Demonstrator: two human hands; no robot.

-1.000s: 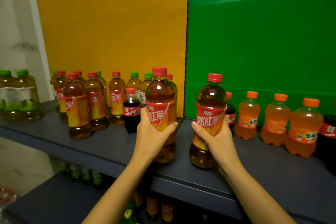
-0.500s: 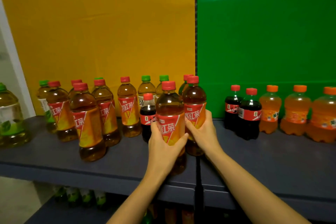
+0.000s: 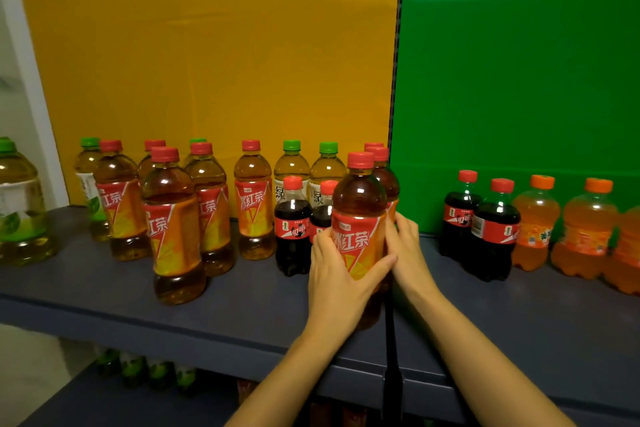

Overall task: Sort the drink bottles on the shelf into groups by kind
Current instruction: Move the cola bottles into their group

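My left hand (image 3: pixel 337 274) grips a red-capped iced tea bottle (image 3: pixel 360 208) standing on the dark shelf (image 3: pixel 242 308). My right hand (image 3: pixel 407 250) holds a second iced tea bottle (image 3: pixel 386 177) just behind it, mostly hidden. Several more iced tea bottles (image 3: pixel 173 218) stand to the left before the yellow panel. Green-capped tea bottles (image 3: pixel 292 166) stand at the back. Two small cola bottles (image 3: pixel 292 225) sit left of my hands, two more cola bottles (image 3: pixel 495 229) to the right. Orange soda bottles (image 3: pixel 535 222) line the far right.
A large green tea bottle (image 3: pixel 19 204) stands at the far left. A dark vertical post (image 3: pixel 391 357) splits the shelf front below my hands. More bottles (image 3: pixel 152 371) sit on the lower shelf. The green panel (image 3: pixel 519 80) backs the right side.
Both hands carried their iced tea bottles leftward from the green section toward the yellow section. The two bottles now stand close together, the right one behind the left one.
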